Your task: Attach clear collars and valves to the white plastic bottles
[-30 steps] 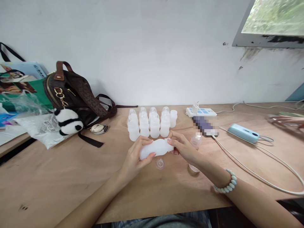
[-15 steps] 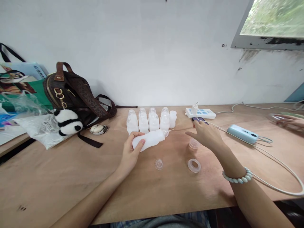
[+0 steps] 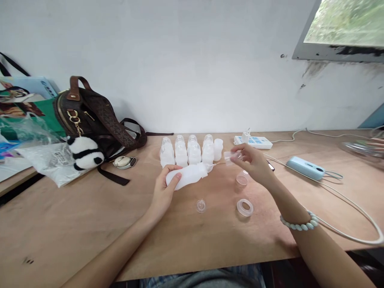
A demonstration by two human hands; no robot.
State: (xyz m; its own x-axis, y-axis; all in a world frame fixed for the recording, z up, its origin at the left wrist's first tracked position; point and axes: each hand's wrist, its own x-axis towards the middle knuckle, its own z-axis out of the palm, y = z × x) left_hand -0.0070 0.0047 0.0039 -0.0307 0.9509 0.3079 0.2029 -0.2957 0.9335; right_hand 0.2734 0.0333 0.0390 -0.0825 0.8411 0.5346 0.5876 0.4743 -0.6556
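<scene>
My left hand is wrapped around a frosted white baby bottle, tilted with its mouth to the right. From that mouth sticks a thin straw-like tube. Off the tube's right end, my right hand pinches a clear plastic piece, blurred, whose exact kind I cannot make out. Below it on the table are a clear cup-shaped cap and a clear collar ring. A clear nipple lies nearer the bottle. Behind stand several capped bottles in rows, with an uncapped one at their right end.
A brown backpack with a panda plush, a plastic bag and a watch are at left. To the right lie a power strip, a blue power bank and a white cable. Another person's hand shows at far right.
My right hand was reaching over the table near the phone with fingers outstretched; now it holds a clear plastic piece, raised and closer to the bottle. My left hand stays nearly still.
</scene>
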